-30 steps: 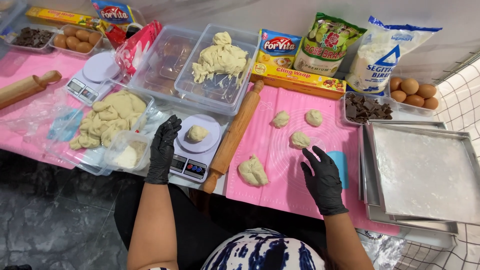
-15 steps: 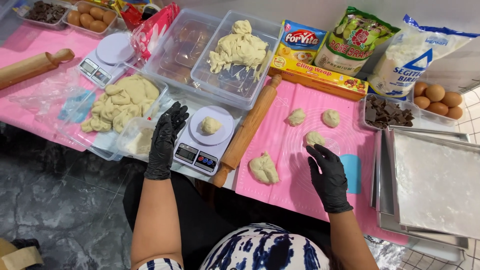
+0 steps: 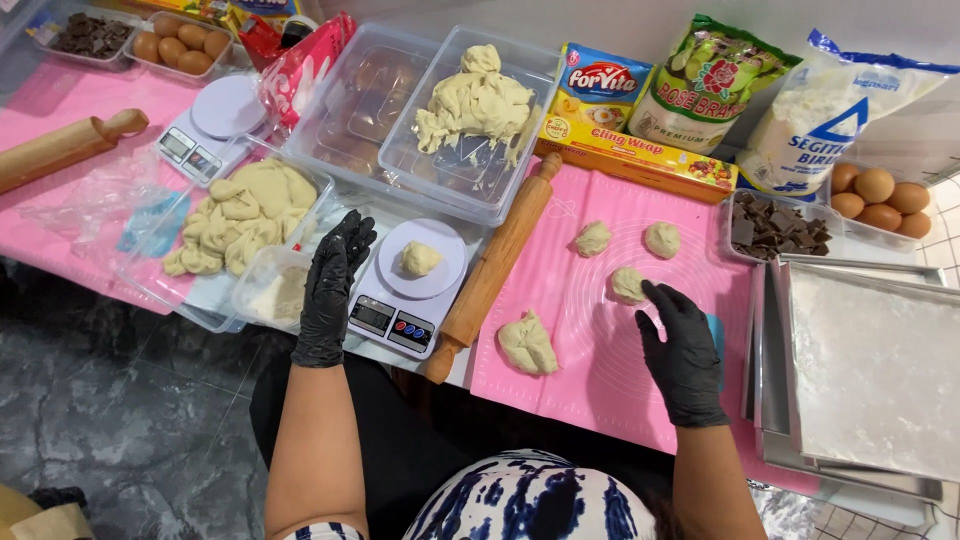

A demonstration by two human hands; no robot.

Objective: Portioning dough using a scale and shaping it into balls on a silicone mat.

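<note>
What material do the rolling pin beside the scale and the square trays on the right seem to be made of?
The rolling pin looks like plain wood: matte tan surface with faint grain and turned handles. The square trays look like metal, probably aluminium: dull silvery grey with thin folded rims, stacked one in another. The top one's base seems whitish, maybe floured or lined.

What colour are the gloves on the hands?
Black. Both the left hand and right hand wear shiny black gloves, clearest in the head view.

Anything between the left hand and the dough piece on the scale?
Nothing visible. The left hand hovers at the scale's left edge; the dough piece sits bare on the round platform, with open platform between them.
</note>
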